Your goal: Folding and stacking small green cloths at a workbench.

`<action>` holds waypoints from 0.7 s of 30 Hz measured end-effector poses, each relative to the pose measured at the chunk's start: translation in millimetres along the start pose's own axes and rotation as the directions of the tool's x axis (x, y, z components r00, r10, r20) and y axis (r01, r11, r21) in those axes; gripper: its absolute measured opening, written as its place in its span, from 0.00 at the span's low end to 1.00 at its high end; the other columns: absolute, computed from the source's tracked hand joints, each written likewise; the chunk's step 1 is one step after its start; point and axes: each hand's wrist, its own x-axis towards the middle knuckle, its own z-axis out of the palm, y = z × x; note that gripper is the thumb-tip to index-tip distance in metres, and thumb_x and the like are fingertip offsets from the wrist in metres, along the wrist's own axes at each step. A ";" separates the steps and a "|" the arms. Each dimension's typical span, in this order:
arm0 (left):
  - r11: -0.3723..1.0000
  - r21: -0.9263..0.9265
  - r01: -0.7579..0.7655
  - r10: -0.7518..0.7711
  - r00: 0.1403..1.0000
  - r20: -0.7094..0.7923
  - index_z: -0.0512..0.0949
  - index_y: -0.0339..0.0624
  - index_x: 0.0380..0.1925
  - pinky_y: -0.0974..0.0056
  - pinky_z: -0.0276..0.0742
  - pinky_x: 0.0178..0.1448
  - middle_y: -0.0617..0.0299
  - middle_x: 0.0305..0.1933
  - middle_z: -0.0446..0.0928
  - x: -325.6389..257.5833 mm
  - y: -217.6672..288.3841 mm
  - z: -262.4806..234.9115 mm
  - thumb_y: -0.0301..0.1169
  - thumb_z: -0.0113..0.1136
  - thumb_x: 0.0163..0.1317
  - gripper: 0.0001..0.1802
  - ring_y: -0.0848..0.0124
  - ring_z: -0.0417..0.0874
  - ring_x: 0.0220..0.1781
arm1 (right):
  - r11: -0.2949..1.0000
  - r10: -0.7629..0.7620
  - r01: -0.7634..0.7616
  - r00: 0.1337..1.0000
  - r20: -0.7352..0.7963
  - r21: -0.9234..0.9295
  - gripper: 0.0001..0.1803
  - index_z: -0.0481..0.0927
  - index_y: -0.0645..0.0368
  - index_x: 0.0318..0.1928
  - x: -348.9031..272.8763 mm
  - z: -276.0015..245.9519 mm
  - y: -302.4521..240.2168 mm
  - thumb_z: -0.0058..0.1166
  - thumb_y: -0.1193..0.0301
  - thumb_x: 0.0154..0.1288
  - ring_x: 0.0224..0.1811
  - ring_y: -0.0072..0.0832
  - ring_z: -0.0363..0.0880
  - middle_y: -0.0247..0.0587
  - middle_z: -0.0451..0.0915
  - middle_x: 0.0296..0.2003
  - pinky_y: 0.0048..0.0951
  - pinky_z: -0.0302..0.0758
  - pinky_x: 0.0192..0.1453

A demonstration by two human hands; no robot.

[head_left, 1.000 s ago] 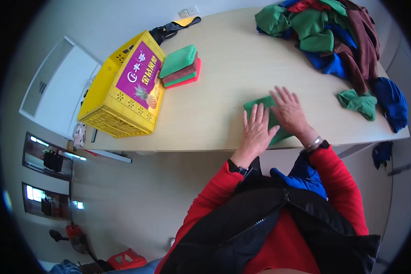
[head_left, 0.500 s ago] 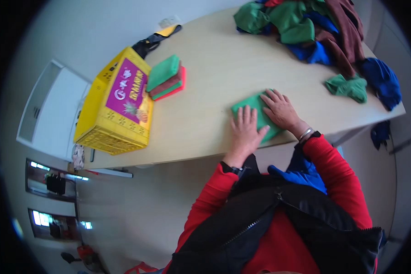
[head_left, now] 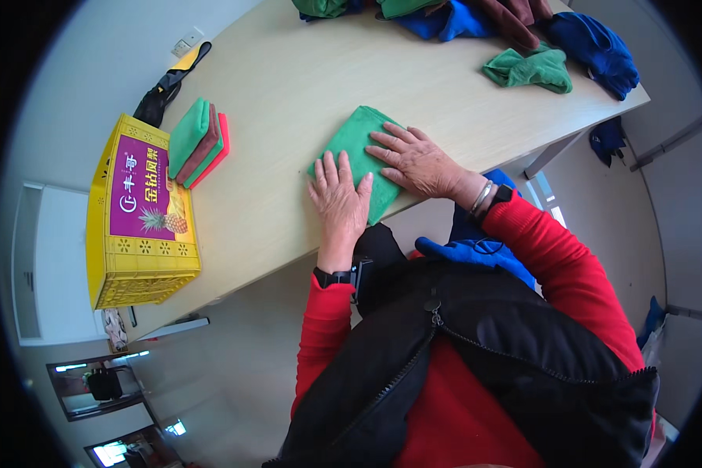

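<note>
A folded green cloth lies flat on the pale wooden table near its front edge. My left hand rests on the cloth's near left part, palm down with fingers stretched out. On its right side lies my right hand, also flat, the fingers spread and pointing left across the fabric. Neither hand grips anything. To the left, a stack of folded cloths in green, brown and red leans against a yellow plastic crate with a purple panel.
Crumpled blue, brown and green cloths heap at the table's far side. A loose green cloth and a dark blue one lie near the right corner. Behind the crate is a black and yellow strap-like item. Blue fabric hangs by my lap.
The view has shifted, so the table's contents sit differently in the picture. Both hands stay flat on the green cloth, with little change in their pose.
</note>
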 end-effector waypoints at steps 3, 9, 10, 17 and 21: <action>0.999 0.016 0.052 -0.052 0.999 -0.001 0.60 0.39 0.72 0.35 0.44 0.78 0.44 0.78 0.54 -10.7 2.8 -4.2 0.55 0.46 0.72 0.39 0.47 0.50 0.80 | 1.000 -0.027 0.026 0.999 0.041 0.018 0.28 0.67 0.50 0.70 6.1 -0.6 7.8 0.45 0.55 0.74 0.77 0.44 0.55 0.43 0.62 0.72 0.50 0.53 0.77; 0.996 0.092 0.021 -0.021 1.000 0.003 0.59 0.37 0.72 0.33 0.46 0.77 0.42 0.77 0.53 -32.9 13.0 -7.7 0.55 0.48 0.71 0.40 0.44 0.49 0.80 | 0.999 -0.038 0.038 0.999 0.010 -0.010 0.28 0.69 0.49 0.68 37.7 2.7 -13.3 0.43 0.51 0.74 0.76 0.43 0.57 0.40 0.66 0.71 0.52 0.56 0.76; 0.995 0.097 -0.007 0.007 1.000 0.007 0.59 0.36 0.72 0.33 0.45 0.77 0.41 0.77 0.53 -32.9 15.5 -4.9 0.55 0.48 0.71 0.40 0.43 0.49 0.80 | 0.999 -0.038 0.038 0.999 -0.006 -0.018 0.29 0.69 0.49 0.68 45.0 13.2 -14.2 0.42 0.50 0.74 0.76 0.43 0.57 0.40 0.65 0.71 0.53 0.56 0.76; 0.998 0.058 -0.006 0.007 1.000 -0.019 0.60 0.35 0.71 0.33 0.46 0.76 0.42 0.77 0.54 -24.2 25.6 -7.3 0.53 0.49 0.71 0.39 0.43 0.50 0.79 | 0.997 0.080 -0.080 0.996 0.024 -0.002 0.30 0.68 0.48 0.69 56.7 31.9 9.5 0.40 0.49 0.75 0.76 0.44 0.57 0.40 0.65 0.71 0.53 0.57 0.75; 0.990 -0.134 -0.051 0.042 0.997 -0.072 0.64 0.34 0.68 0.36 0.53 0.75 0.41 0.74 0.58 -37.4 6.0 -8.1 0.48 0.50 0.72 0.33 0.47 0.57 0.77 | 0.992 0.126 -0.128 0.986 0.109 0.011 0.31 0.65 0.53 0.71 63.5 19.3 16.5 0.40 0.49 0.75 0.77 0.46 0.56 0.45 0.62 0.73 0.50 0.56 0.76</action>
